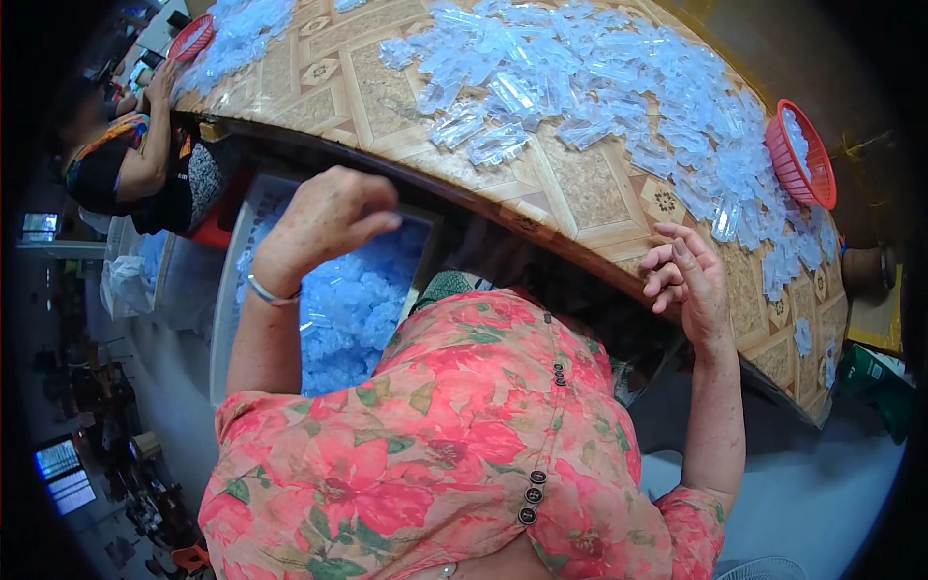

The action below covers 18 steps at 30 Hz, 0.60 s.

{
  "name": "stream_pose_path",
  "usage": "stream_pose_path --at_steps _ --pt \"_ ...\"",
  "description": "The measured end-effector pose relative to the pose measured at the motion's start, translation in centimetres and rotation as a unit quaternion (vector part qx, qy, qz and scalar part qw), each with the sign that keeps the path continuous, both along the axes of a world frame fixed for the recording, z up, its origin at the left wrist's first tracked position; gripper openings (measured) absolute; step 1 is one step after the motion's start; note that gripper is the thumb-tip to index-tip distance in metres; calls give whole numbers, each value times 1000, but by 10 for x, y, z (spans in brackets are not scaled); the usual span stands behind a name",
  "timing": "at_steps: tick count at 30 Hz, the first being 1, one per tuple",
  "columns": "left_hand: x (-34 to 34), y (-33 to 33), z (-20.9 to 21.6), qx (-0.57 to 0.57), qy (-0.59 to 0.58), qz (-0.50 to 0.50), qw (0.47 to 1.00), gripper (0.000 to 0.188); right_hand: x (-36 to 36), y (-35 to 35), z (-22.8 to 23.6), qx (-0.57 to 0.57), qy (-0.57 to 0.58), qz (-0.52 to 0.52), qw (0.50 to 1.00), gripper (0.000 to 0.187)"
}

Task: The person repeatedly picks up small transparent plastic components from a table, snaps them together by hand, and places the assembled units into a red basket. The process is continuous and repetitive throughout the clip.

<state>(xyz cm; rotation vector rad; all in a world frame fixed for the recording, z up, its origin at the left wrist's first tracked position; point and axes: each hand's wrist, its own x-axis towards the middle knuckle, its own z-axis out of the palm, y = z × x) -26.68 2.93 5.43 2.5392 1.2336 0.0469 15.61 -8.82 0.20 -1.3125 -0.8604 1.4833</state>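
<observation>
Raised above a pale crate [229, 290], my left hand [327, 217] has curled fingers smeared by motion. Whether it holds anything is hidden. The crate beside my lap is full of clear bluish plastic pieces [353, 319]. At the table's front edge, my right hand [688, 280] has loosely bent fingers that stand apart, with nothing visible in them. Beyond it on the table [580, 193] lies a wide heap of flat, clear plastic pieces [580, 82]; a few [498, 143] lie at the heap's near edge.
A red plastic basket [812, 164] stands tilted at the table's right end, with clear pieces inside. At the far left a co-worker [135, 159] sits by another heap [232, 39] and a red basket [191, 39]. A green container [875, 387] is off the right corner.
</observation>
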Motion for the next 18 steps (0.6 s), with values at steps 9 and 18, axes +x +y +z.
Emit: stream_pose_path --at_steps 9,18 --pt "89 18 -41 90 -213 -33 972 39 1 -5 -8 38 -15 -26 999 35" --pt "111 29 -40 111 -256 -57 958 49 -2 -6 -9 42 -17 -32 998 32"
